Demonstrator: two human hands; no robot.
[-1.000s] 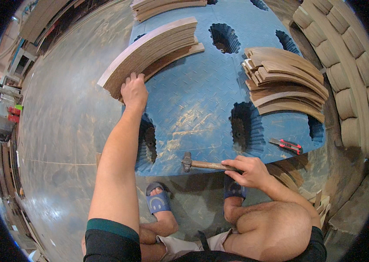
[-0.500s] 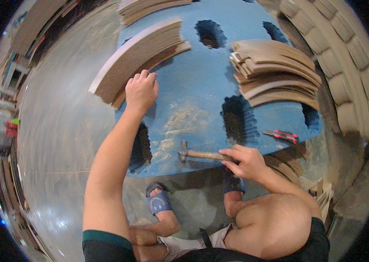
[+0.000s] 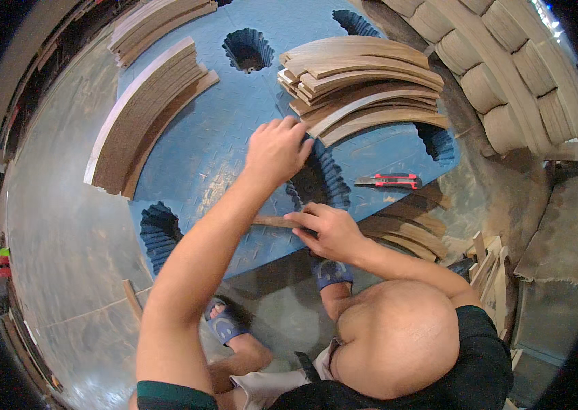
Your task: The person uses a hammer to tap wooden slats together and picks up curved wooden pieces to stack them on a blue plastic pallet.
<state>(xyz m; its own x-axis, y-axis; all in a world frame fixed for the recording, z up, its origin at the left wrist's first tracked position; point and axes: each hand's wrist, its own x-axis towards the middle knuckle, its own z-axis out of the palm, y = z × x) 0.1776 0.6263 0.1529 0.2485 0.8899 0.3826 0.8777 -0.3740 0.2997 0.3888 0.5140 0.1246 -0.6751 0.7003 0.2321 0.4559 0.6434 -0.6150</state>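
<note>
In my right hand (image 3: 330,232) is the wooden handle of a hammer (image 3: 272,221), held low over the near edge of the blue pallet (image 3: 200,157). My left forearm covers the hammer's head. My left hand (image 3: 277,152) hovers over the pallet's middle, beside a ribbed hole. Its fingers bend forward with the thumb apart, and no object shows in them. Just beyond its fingertips lies a loose stack of curved wooden pieces (image 3: 364,65). A neater, tightly set stack of curved wood (image 3: 142,116) stands on the pallet's left side.
A red and black utility knife (image 3: 395,181) lies on the pallet at the right. Another curved stack (image 3: 159,27) sits at the far left. More curved pieces (image 3: 408,229) lie low by the near right edge. Large bundled wood stacks (image 3: 507,75) line the right side.
My left hand has left the neat left stack and moved right, toward the loose stack. The right hand still holds the hammer. The whole view has shifted, with the pallet now further left.
</note>
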